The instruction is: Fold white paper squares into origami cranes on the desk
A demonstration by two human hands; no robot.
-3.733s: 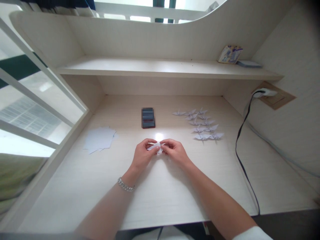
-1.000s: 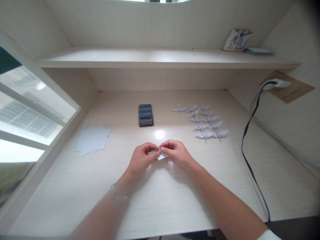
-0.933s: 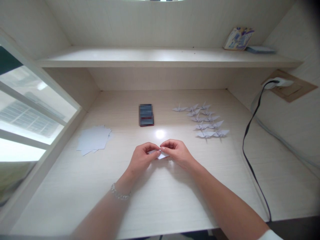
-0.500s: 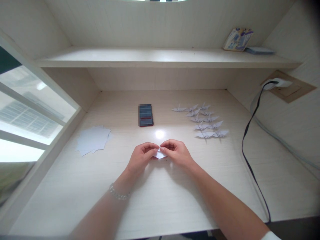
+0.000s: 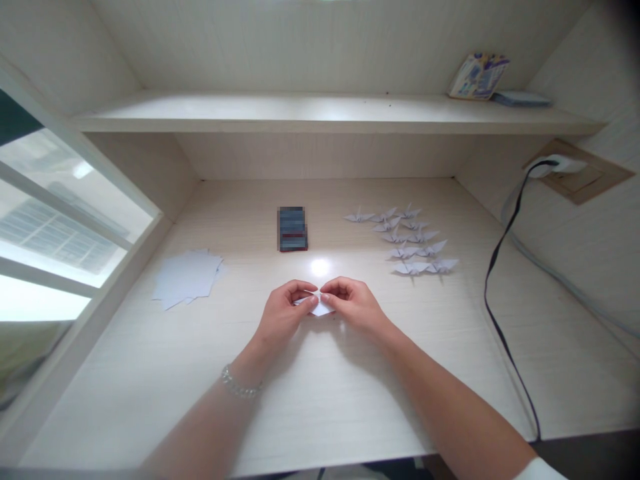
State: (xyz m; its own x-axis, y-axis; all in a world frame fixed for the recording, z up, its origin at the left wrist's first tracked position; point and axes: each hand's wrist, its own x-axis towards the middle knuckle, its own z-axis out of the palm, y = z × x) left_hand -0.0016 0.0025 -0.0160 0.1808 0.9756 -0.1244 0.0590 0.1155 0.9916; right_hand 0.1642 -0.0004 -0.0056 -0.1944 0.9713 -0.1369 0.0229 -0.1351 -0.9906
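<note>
A small, partly folded piece of white paper rests just above the desk, pinched from both sides. My left hand grips its left part with curled fingers. My right hand pinches its right part, thumb and forefinger pressed together. Most of the paper is hidden under my fingers. A silver bracelet circles my left wrist.
Several finished white paper cranes lie in rows at the right back of the desk. A loose stack of white sheets lies at the left. A dark phone lies behind my hands. A black cable runs from a wall socket down the right side.
Both hands have stayed on the paper with only small finger shifts along its fold. The view has tilted slightly since the oldest frame.
</note>
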